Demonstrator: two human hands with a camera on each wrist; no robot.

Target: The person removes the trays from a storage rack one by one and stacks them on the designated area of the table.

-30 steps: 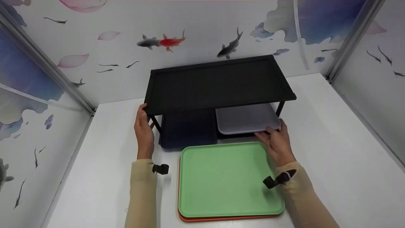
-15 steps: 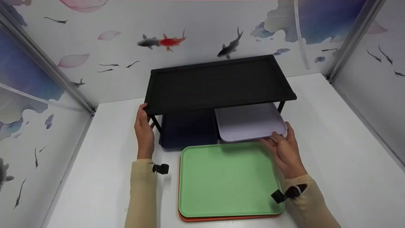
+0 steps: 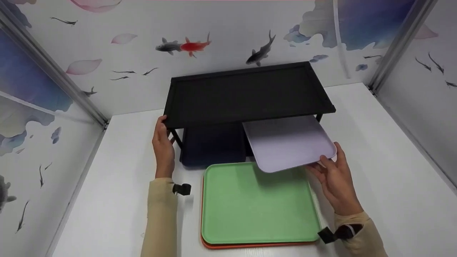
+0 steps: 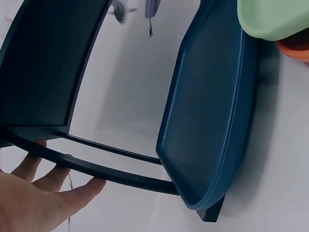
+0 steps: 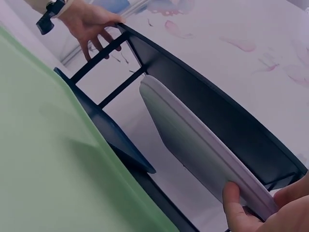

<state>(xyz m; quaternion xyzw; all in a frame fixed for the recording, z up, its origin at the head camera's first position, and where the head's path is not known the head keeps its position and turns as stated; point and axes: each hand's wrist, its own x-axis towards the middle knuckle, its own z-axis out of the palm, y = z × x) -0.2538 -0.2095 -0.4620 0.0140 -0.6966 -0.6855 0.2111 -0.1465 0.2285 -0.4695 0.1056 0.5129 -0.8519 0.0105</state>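
Note:
A black two-tier rack stands at the back of the table. At its left end my left hand holds the top corner; in the left wrist view its fingers lie along the upright. My right hand pinches the near right corner of a lilac tray, thumb at the rim. That tray slants out from under the rack's top, its near edge over the green tray; its far part is hidden. A navy tray lies on the lower tier at the left.
Beneath the green tray, the edge of an orange tray shows. The white table is enclosed by walls printed with fish and petals, the back wall close behind the rack.
My right hand has drawn the lilac tray forward and to the right, out from under the rack's top, and the tray has turned a little. My left hand and the rack have stayed in place.

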